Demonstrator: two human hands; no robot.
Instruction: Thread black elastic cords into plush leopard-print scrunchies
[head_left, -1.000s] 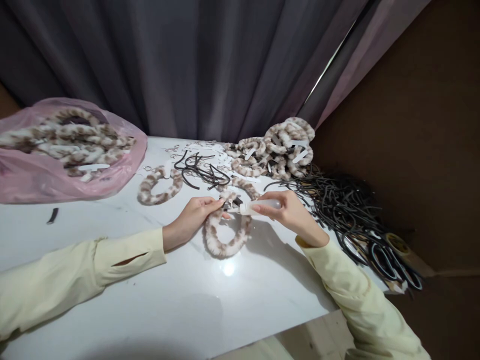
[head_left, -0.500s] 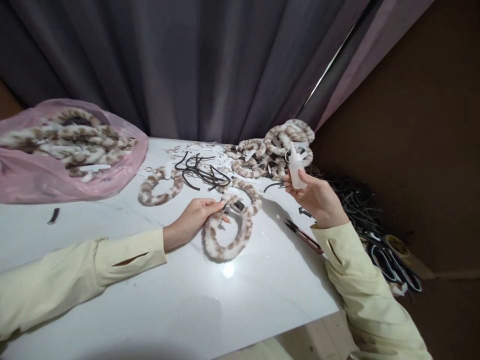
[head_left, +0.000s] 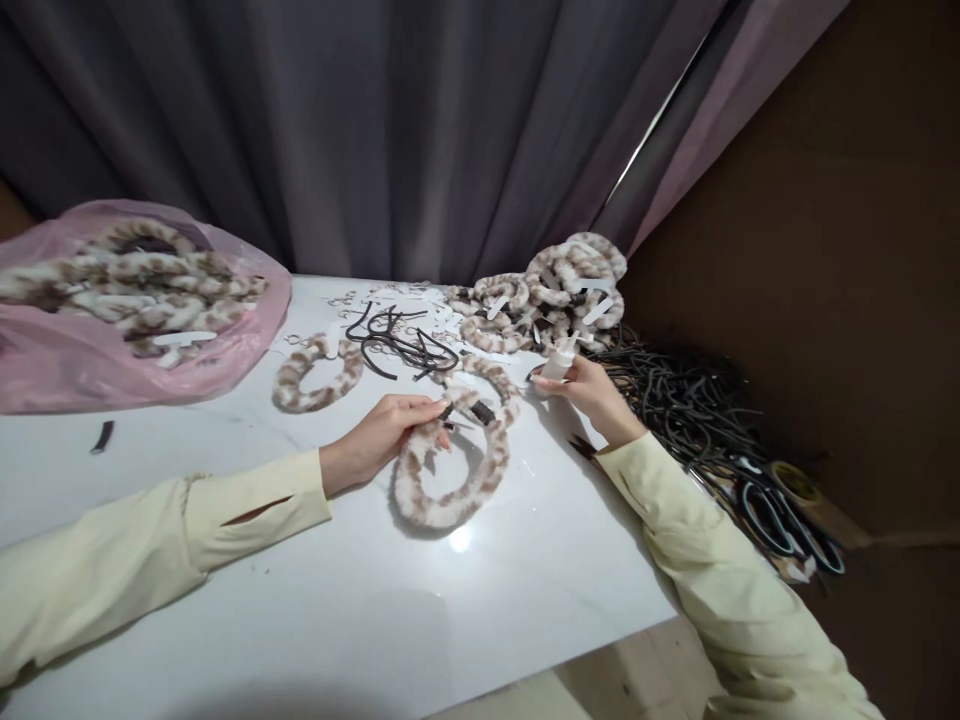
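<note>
My left hand (head_left: pixel 386 435) pinches the upper end of a furry brown-and-white ring (head_left: pixel 431 505), which hangs just over the white table. A dark band wraps part of this ring near its top. Around a small translucent squeeze bottle (head_left: pixel 556 365) with a narrow nozzle, the fingers of my right hand (head_left: pixel 596 400) are closed; the bottle leans to the right, apart from the ring. Behind the held ring lies another furry ring (head_left: pixel 499 378). A third furry ring (head_left: pixel 300 390) with a white tag rests to the left.
Black cords (head_left: pixel 405 345) lie behind my left hand. A pink plastic bag (head_left: pixel 255 360) of furry rings stands at left, and a pile of tagged rings (head_left: pixel 574 270) at the back right. Scissors (head_left: pixel 583 448) are partly under my right sleeve. A dark cord heap (head_left: pixel 682 400) lies at right.
My right hand has moved down and to the left with the bottle, which now tilts instead of standing upright. The held ring has shifted slightly left.
</note>
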